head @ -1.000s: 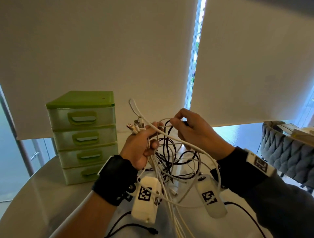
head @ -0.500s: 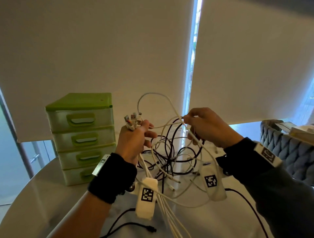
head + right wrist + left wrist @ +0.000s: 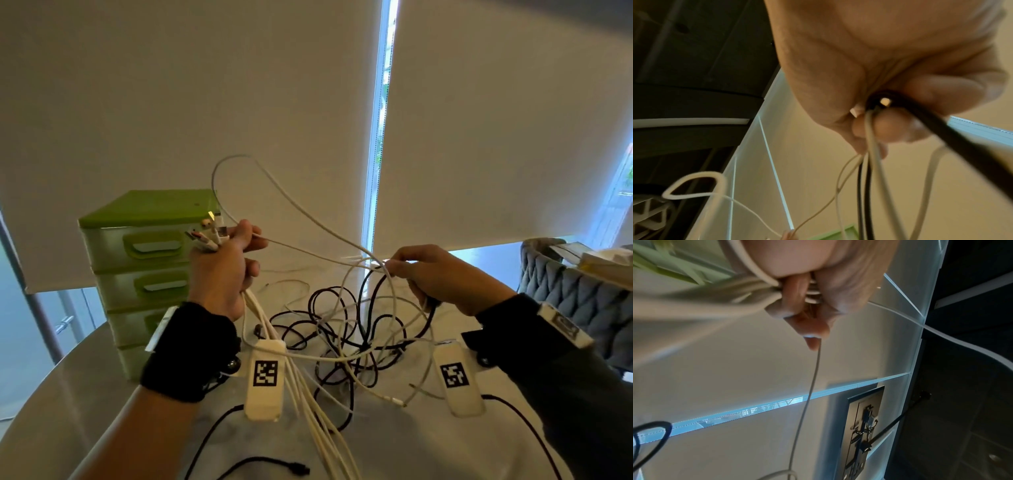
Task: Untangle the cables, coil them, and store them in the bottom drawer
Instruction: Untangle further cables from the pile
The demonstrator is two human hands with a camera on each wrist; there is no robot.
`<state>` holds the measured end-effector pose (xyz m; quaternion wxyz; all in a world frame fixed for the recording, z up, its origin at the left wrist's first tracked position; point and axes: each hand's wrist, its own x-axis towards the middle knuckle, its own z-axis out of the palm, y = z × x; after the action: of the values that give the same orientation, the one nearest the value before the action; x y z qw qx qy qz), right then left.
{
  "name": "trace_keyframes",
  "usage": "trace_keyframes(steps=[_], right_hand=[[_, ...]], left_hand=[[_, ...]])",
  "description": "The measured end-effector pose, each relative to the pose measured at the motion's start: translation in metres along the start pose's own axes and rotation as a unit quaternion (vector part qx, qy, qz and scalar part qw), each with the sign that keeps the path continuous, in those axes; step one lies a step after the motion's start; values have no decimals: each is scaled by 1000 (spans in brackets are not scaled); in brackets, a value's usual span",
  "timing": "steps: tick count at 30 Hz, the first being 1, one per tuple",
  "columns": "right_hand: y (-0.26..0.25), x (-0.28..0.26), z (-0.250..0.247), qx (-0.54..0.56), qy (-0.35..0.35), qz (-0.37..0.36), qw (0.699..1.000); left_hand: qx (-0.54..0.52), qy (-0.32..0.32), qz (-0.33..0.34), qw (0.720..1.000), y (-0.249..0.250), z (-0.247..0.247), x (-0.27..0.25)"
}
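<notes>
left hand (image 3: 222,270) fists a bundle of white cables (image 3: 270,346) at frame centre; right hand (image 3: 442,277) pinches black and white strands (image 3: 380,274) beside it.

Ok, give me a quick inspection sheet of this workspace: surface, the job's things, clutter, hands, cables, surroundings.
Surface: pale round table, glossy.
Job's things: green drawer unit at rear left, all four drawers closed; white cables and black cables tangled at centre.
Clutter: nothing seen.
Hands: left hand grips a bundle of white cable ends, plugs sticking up; right hand pinches white and black strands.
Cables: one white loop arcs between the hands; a loose black plug end lies near the front edge.
Surroundings: lowered roller blinds; grey woven chair at right.
</notes>
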<state>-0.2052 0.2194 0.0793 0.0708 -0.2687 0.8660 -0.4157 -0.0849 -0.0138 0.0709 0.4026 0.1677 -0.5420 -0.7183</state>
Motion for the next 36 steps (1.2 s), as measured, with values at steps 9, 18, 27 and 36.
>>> trace_keyframes(steps=[9, 18, 27, 36], right_hand=[[9, 14, -5, -83, -19, -44, 995], [24, 33, -18, -63, -13, 69, 996], [-36, -5, -12, 67, -30, -129, 989], [-49, -60, -26, 415, -205, -91, 882]], left_hand=[[-62, -72, 3, 995, 1, 5, -6], [-102, -50, 18, 993, 0, 0, 2], [69, -223, 16, 972, -6, 14, -21], [217, -353, 111, 903, -6, 19, -44]])
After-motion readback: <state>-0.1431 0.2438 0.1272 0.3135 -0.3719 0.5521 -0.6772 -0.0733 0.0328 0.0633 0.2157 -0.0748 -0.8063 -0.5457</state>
